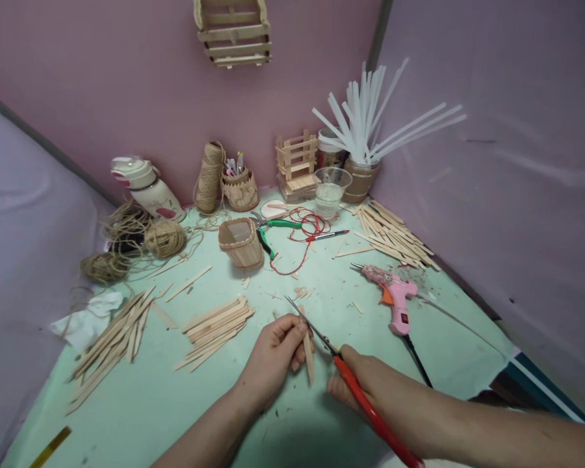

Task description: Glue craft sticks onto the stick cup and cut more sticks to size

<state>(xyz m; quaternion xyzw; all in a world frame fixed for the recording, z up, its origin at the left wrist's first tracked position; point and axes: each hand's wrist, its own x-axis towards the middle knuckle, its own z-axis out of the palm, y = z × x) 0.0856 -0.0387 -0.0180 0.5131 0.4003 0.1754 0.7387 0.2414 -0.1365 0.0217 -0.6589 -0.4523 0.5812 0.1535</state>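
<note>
Near the front middle of the table, my left hand pinches a wooden craft stick that stands nearly upright in the view. My right hand is closed round the red-handled scissors. Their metal blades point up and left, crossing the stick near its upper end, just above my left fingertips. Whether the blades touch the wood I cannot tell. Small wood scraps lie just beyond the blade tips. Left of my left hand is a neat pile of craft sticks.
A pink glue gun lies at right, its cord running forward. Behind are a small stick-covered basket, green-handled pliers, red cord and a clear cup. Loose sticks lie back right; twine balls and more sticks lie left.
</note>
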